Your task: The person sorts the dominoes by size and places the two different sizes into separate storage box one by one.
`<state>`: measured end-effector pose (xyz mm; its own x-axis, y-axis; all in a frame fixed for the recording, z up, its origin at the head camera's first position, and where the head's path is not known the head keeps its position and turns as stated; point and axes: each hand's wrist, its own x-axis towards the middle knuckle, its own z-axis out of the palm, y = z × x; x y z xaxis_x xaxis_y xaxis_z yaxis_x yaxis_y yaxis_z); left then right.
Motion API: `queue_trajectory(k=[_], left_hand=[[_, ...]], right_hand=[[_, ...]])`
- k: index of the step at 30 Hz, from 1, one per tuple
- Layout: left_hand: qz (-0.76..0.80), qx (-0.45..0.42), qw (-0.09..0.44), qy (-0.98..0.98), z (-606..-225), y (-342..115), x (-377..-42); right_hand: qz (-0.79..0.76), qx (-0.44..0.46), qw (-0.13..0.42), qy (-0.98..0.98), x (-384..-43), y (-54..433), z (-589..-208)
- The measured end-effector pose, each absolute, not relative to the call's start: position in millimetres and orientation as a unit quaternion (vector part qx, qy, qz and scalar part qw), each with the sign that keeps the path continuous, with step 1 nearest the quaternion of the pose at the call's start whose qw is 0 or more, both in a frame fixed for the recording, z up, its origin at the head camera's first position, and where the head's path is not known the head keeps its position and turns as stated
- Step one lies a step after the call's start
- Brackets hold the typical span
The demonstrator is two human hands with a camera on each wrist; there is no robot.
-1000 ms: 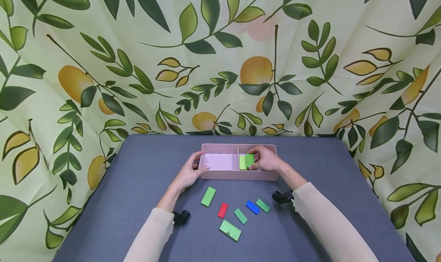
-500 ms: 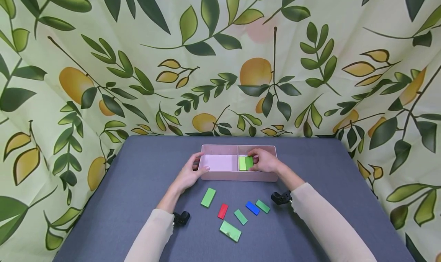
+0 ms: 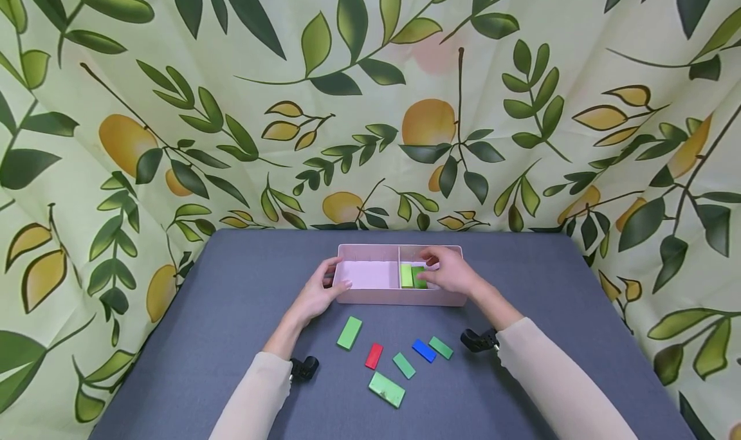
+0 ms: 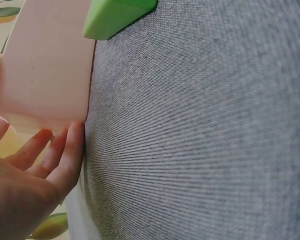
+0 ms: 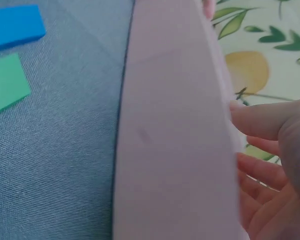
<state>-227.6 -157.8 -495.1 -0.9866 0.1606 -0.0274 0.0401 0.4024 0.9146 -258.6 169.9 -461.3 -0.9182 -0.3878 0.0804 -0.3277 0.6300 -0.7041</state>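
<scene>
A pink two-compartment box (image 3: 399, 296) stands near the far side of the table. My left hand (image 3: 315, 292) grips its left end, thumb at the front rim and fingers against the end wall (image 4: 45, 120). My right hand (image 3: 448, 271) is over the right compartment, fingers apart and holding nothing. Beside its thumb, a darker green block (image 3: 418, 279) lies in that compartment against a light green block (image 3: 406, 276). In the right wrist view the box wall hides both blocks; the right hand (image 5: 275, 165) shows behind the rim.
On the grey tabletop (image 3: 243, 324) in front of the box lie a green block (image 3: 350, 333), a red block (image 3: 374, 356), a blue block (image 3: 424, 350), two small green blocks (image 3: 404, 365) and a larger green block (image 3: 386, 390). A leaf-patterned cloth (image 3: 370, 170) hangs behind.
My right hand has lowered the darker green block flat beside the light green one and let go, its fingers lifting and shifting slightly right. My left hand stays at the box end.
</scene>
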Motion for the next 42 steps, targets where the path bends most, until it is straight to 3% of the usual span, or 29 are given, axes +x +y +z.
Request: queue_trajectory(k=[11, 30, 42], left_hand=[[0.535, 0.054, 0.057, 0.841, -494, -160, -227], [0.534, 0.06, 0.055, 0.841, -494, -158, -227], [0.522, 0.055, 0.057, 0.849, -495, -159, -228]], right_hand=[[-0.403, -0.235, -0.001, 0.885, -234, 168, -433], [-0.451, -0.255, -0.043, 0.854, -186, 143, -427], [-0.476, -0.289, -0.007, 0.831, -167, 108, -450]])
